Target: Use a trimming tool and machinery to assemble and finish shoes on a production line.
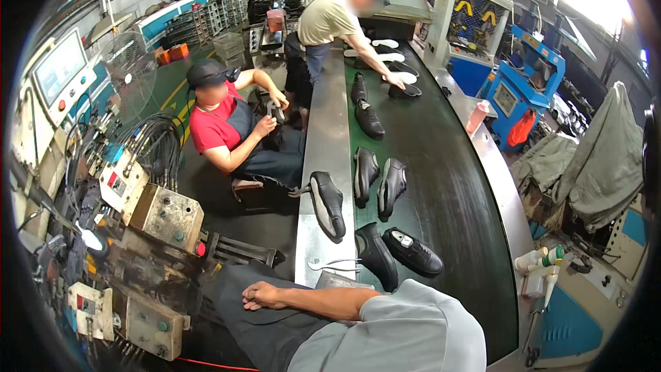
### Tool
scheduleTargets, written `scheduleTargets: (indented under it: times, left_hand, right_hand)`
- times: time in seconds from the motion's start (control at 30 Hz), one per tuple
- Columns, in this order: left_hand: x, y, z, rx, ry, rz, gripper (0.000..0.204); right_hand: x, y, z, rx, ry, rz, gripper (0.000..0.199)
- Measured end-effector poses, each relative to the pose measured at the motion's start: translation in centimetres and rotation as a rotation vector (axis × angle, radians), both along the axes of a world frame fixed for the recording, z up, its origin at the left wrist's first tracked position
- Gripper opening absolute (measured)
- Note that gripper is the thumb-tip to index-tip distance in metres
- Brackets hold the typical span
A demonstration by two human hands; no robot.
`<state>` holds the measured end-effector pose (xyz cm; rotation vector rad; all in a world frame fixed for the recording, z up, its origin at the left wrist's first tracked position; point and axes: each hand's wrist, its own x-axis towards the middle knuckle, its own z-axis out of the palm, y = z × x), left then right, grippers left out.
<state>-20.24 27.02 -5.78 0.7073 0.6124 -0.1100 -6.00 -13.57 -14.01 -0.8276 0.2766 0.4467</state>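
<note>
My right arm, in a light grey sleeve, reaches left across the bottom of the view. My right hand [261,295] rests on the dark cloth over my leg [275,331], fingers loosely bent and slightly apart, with nothing visible in them. My left hand is out of view. A pair of silver pincers [334,264] lies on the metal ledge [313,248] beyond my forearm. Farther along that ledge a black shoe [327,205] lies on its side, its grey sole showing. Two black shoes, one partly tilted [377,258] and one upright [413,251], lie on the dark conveyor belt [454,200] near my sleeve.
More black shoes [391,187] stand farther up the belt. A seated co-worker [227,120] in red handles a dark item; another co-worker [330,21] reaches over the belt. Machine control boxes [165,217] with hoses crowd the left. Bottles [540,260] stand on the right.
</note>
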Motion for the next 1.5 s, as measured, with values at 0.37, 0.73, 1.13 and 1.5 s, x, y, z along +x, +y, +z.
scheduleTargets:
  times: [0.37,0.73,1.13,1.5]
  left_hand:
    - [9.2,-2.1,-4.6,0.62,-0.116,-0.228,0.079]
    - [23.3,-28.4,-17.3,0.722,-0.402,-0.578,0.024]
    - [23.9,-27.4,-17.7,0.972,-0.415,-0.585,0.031]
    - [23.9,-28.2,-15.8,1.053,-0.447,-0.569,0.029]
  right_hand:
    - [-0.6,-1.0,0.0,0.146,0.046,-0.091,0.043]
    - [-1.4,-3.0,0.7,0.31,0.15,-0.348,0.033]
    - [-0.9,-3.1,-0.3,0.31,0.088,-0.272,0.037]
    - [-0.1,-3.7,0.8,0.277,0.147,-0.269,0.034]
